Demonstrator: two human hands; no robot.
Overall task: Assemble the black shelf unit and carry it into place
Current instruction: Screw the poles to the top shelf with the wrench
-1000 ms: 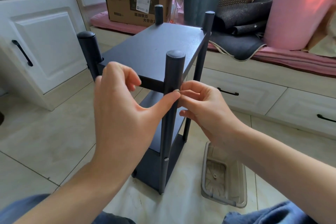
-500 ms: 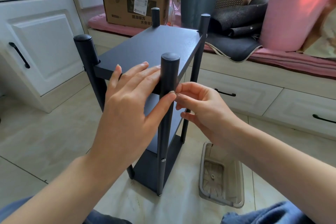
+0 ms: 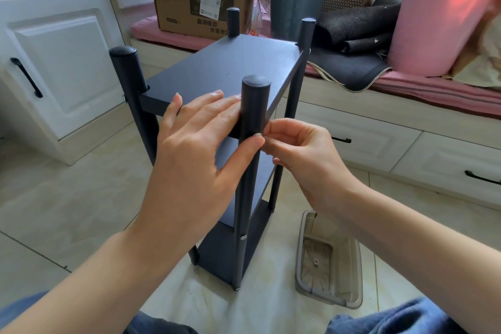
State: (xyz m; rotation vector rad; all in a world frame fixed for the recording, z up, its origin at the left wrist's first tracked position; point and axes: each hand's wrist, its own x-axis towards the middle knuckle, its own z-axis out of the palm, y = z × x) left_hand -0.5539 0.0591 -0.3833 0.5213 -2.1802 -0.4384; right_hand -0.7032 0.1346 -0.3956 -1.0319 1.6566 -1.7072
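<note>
The black shelf unit (image 3: 225, 68) stands upright on the tiled floor (image 3: 54, 198) in the middle of the frame, its top board seated between four round posts and two lower boards visible beneath it. The step in hand looks like fastening the top board to the near right post (image 3: 253, 116), so assembly is close to its end and the carrying has not begun.

The left hand (image 3: 195, 149) lies flat with fingers spread and straight over the near edge of the top board, its thumb pressed against the front of the post; this grip steadies rather than grasps. The right hand (image 3: 301, 154), at centre right, has its fingertips drawn together at the side of the same post, level with the board's edge. It seems to pinch something very small there, perhaps a screw or cap, but the piece itself is too small to make out.

A screw head (image 3: 243, 237) shows lower down on this post, at the bottom board, which suggests the same kind of fixing belongs at the top.

Next, judging from this, the small part must be seated squarely in its hole and turned or pressed home while the left hand keeps board and post aligned; a tilt could cross the thread or let the piece drop.

A clear plastic tray (image 3: 328, 260) lies on the floor at lower right, just beside the unit.
</note>
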